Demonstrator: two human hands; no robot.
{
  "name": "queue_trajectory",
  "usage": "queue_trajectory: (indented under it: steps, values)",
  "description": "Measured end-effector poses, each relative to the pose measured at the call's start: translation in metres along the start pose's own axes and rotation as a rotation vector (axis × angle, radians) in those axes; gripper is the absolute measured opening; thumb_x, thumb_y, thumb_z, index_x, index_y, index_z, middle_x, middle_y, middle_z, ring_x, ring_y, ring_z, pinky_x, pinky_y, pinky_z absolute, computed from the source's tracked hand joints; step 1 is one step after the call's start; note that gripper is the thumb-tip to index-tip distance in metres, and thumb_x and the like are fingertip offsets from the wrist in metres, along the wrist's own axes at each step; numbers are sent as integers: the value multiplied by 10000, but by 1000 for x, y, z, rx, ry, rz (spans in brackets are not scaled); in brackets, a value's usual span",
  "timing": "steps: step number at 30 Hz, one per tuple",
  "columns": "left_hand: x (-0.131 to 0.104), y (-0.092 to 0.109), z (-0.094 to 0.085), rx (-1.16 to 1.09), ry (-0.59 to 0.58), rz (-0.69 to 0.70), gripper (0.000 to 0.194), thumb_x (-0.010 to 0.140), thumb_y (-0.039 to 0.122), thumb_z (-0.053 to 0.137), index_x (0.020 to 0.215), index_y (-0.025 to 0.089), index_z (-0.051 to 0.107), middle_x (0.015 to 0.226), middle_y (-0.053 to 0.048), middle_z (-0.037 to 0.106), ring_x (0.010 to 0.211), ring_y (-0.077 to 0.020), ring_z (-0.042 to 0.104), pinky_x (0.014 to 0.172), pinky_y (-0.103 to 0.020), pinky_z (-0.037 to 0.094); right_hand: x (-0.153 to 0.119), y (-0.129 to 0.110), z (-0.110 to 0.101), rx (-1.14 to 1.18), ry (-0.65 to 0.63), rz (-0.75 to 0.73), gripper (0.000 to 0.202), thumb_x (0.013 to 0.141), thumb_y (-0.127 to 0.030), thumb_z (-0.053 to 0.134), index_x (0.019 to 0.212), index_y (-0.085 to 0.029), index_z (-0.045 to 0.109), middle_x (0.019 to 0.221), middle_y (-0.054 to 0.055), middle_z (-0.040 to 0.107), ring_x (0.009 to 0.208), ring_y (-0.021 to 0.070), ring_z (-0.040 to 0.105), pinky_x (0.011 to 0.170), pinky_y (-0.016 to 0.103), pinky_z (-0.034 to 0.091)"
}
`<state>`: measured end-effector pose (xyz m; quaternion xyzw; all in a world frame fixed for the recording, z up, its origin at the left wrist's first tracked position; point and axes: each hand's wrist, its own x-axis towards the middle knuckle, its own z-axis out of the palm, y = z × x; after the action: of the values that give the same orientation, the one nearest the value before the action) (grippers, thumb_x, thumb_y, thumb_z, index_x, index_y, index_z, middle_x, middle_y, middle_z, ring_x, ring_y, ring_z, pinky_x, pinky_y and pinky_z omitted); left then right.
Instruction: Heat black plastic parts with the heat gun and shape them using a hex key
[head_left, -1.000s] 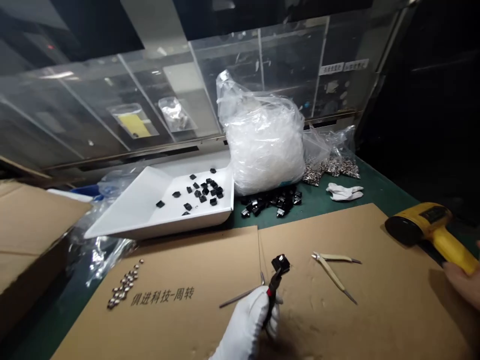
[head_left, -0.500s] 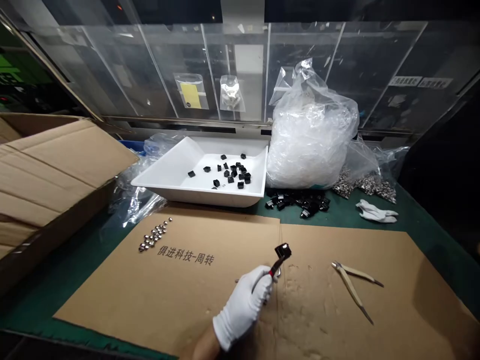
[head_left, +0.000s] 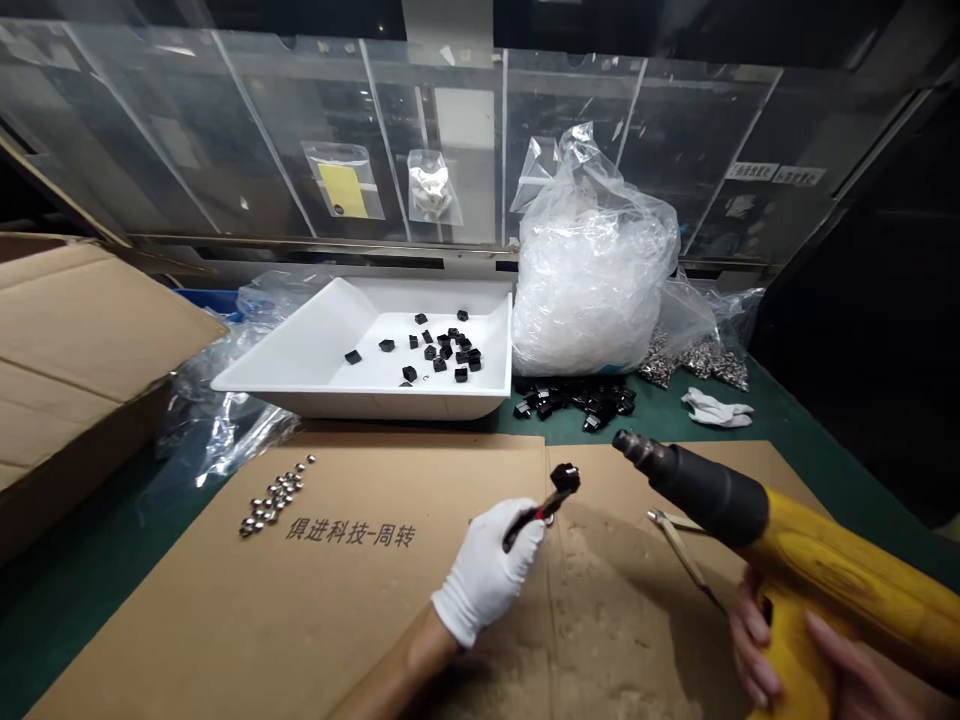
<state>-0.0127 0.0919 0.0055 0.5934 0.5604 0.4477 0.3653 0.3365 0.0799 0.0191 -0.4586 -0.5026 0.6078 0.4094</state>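
Observation:
My left hand, in a white glove, is closed round pliers with a touch of red on the handle. The jaws grip a small black plastic part above the cardboard. At the right, my bare right hand wraps the handle of a yellow heat gun. Its dark nozzle points left toward the black part, with a gap between them. Partly covered by the heat gun, cream-handled cutters lie on the cardboard sheet.
Black parts lie in a white tray and in a pile beside it. Shiny metal pieces rest on the cardboard. Behind are a stuffed plastic bag, bags of metal pieces and a white glove. A carton stands left.
My right hand has come into view from the right with the heat gun. My left hand still holds the pliers and black part, now slightly higher. The view has shifted right.

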Motion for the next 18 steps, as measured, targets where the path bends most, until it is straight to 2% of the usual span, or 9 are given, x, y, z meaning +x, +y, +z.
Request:
queue_trajectory:
  steps: [2, 5, 12, 18]
  values:
    - [-3, -7, -16, 44, 34, -9, 334, 980, 462, 538, 998, 176, 709, 950, -78, 725, 870, -229, 645, 845, -335, 482, 2, 15, 8, 244, -1, 90, 344, 970, -579, 454, 1043, -305, 647, 789, 38, 564, 532, 171, 535, 496, 355, 531]
    - [-11, -16, -32, 103, 53, -38, 387, 984, 485, 511, 1000, 153, 709, 907, -86, 719, 824, -227, 640, 807, -338, 490, 1, 31, 22, 561, -73, 242, 288, 939, -481, 541, 1078, -251, 644, 822, 37, 573, 566, 153, 540, 551, 329, 524]
    - [-20, -23, -32, 137, 48, -96, 445, 968, 554, 513, 939, 157, 713, 833, -76, 708, 780, -223, 636, 760, -327, 495, -2, 35, 50, 702, -102, 383, 317, 884, -494, 650, 949, -186, 683, 808, 45, 579, 553, 136, 530, 519, 280, 452]
    - [-20, -23, -34, 109, 42, -119, 507, 993, 595, 447, 894, 160, 689, 807, -68, 693, 758, -210, 623, 740, -317, 490, 0, 49, 40, 725, -169, 401, 326, 909, -498, 588, 1016, -209, 694, 812, 73, 578, 551, 172, 539, 532, 326, 476]
